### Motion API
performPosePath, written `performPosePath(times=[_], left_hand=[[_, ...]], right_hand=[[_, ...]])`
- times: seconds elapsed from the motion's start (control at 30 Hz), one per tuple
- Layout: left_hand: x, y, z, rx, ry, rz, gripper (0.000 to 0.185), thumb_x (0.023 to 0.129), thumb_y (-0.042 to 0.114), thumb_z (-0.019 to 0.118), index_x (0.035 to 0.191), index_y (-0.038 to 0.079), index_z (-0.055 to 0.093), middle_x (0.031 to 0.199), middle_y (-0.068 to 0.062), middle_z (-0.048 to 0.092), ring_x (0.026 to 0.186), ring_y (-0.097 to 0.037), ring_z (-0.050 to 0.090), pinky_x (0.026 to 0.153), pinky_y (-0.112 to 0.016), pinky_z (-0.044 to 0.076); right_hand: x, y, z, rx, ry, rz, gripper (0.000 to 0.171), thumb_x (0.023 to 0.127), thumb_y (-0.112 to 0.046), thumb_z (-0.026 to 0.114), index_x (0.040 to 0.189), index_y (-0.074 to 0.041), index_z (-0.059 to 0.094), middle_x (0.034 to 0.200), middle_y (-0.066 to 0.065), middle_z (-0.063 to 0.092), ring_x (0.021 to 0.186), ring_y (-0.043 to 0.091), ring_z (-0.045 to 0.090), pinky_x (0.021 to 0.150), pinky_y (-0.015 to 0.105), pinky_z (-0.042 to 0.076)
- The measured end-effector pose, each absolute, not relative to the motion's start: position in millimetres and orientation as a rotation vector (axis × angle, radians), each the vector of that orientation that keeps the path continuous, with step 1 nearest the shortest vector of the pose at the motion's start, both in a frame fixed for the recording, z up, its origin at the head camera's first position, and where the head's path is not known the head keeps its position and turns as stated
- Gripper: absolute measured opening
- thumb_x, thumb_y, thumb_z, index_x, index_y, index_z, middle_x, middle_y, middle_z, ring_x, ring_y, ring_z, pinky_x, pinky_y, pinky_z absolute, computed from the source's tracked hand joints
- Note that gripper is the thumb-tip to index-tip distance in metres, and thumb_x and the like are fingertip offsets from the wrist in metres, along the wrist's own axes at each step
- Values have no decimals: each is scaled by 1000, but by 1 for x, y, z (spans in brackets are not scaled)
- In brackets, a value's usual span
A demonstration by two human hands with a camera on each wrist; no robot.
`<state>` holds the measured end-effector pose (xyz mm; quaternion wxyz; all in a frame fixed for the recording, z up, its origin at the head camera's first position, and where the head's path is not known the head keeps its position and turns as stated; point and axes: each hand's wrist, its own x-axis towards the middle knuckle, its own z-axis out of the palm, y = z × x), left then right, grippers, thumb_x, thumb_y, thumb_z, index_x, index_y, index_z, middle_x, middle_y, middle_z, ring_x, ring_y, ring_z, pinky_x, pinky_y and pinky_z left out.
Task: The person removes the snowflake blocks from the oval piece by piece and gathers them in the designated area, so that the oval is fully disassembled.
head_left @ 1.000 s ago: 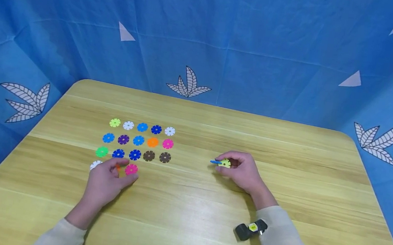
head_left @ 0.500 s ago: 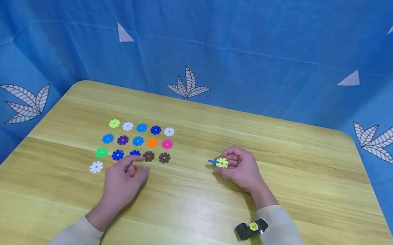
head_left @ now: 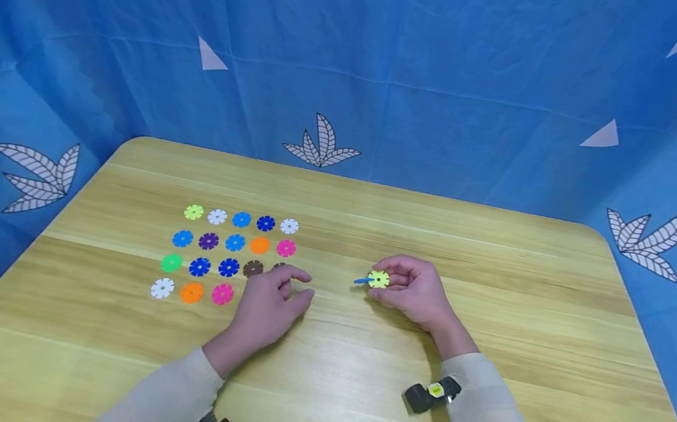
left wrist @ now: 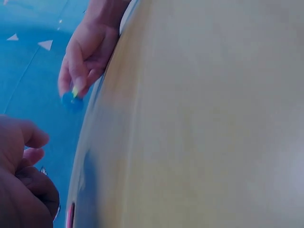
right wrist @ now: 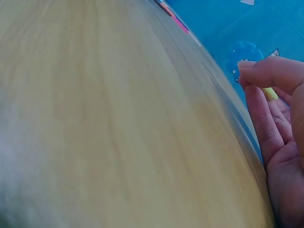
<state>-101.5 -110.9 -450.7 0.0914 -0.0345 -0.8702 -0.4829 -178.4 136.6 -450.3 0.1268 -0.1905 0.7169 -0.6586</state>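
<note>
On the wooden counter [head_left: 495, 270], the right hand [head_left: 413, 293] pinches joined yellow and blue plastic discs [head_left: 376, 279]; the left hand [head_left: 268, 304], loosely curled and empty, probably fetches another disc next.

yellow disc [head_left: 378, 279] in right hand [head_left: 413, 293]

Glossy wooden table [head_left: 355, 394], plastic discs [head_left: 234, 242]

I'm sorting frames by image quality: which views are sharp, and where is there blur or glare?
Head view: evenly lit and sharp, soft sheen on the table, the discs crisp. Left wrist view: table surface smeared and soft, the left hand a blurred mass close up. Right wrist view: wood grain streaked; only the right hand near the blue disc fairly clear.
</note>
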Motion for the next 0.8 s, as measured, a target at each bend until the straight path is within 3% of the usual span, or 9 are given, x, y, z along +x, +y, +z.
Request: performPosePath(times=[0.47,0.8], left_hand=[[-140,-70,-455,-297,-2756,-1398,18,82,15,72,99,12,69,49,5,38,40,-6,29,41,-23,30],[-146,-57,-456,-388,-2757,-1451,3,85,14,69,88,13,69,48,6,37,39,-5,28,38,-19,24]], right_hand=[[-182,139,-458,-497,2039,-1941,39,67,11,79,103,10,63,86,23,66,74,24,66,64,31,54],[-179,139,-452,-507,2060,-1913,37,66,9,80,99,11,65,84,22,66,71,24,66,64,31,54]])
